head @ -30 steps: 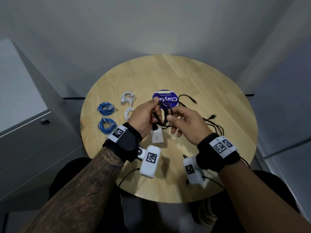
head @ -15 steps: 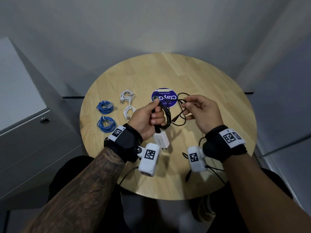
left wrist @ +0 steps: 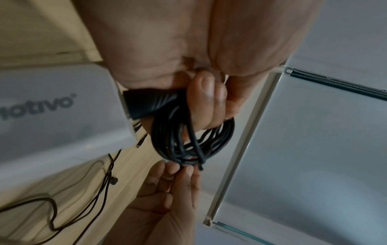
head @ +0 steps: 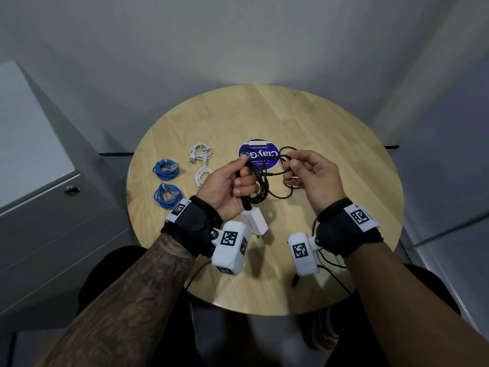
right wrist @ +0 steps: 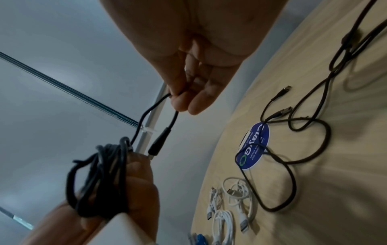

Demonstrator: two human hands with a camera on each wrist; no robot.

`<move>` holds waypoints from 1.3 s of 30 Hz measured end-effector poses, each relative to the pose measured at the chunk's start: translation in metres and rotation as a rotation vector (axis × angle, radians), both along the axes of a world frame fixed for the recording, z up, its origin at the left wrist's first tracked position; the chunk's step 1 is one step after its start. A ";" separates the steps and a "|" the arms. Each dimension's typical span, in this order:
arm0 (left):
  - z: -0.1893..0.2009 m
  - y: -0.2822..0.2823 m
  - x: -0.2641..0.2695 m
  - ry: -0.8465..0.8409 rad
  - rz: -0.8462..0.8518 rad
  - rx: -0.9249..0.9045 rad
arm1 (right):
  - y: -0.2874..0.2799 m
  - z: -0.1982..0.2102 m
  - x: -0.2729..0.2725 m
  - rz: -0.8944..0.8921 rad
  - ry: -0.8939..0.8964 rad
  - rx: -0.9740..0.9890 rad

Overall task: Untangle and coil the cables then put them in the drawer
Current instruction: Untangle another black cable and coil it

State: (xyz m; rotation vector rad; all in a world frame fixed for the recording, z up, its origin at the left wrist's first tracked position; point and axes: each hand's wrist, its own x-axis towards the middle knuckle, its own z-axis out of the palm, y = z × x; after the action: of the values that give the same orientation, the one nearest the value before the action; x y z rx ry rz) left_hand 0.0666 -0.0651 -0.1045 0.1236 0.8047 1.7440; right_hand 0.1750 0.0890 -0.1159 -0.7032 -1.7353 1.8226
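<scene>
Left hand [head: 227, 186] grips black coil [head: 258, 186] above table [head: 330, 133], white adapter [head: 255, 221] hanging below. Right hand [head: 315, 176] pinches coil's free end. Blue coils [head: 166, 169] and white coils [head: 201, 152] lie at left.

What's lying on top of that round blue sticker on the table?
A loose black cable loops across the blue sticker, covering part of its white writing. In the head view, the left hand and its black cable coil hide the sticker's near edge.
</scene>
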 end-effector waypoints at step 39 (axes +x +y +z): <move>-0.011 0.015 0.014 0.539 0.056 -0.093 | -0.017 0.008 0.003 0.246 0.026 -0.168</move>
State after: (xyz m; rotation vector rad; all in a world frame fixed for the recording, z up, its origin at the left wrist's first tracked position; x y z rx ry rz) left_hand 0.0810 -0.0501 -0.1159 0.5283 1.2866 1.7420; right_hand 0.1777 0.0716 -0.1081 -0.5461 -1.7285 2.1539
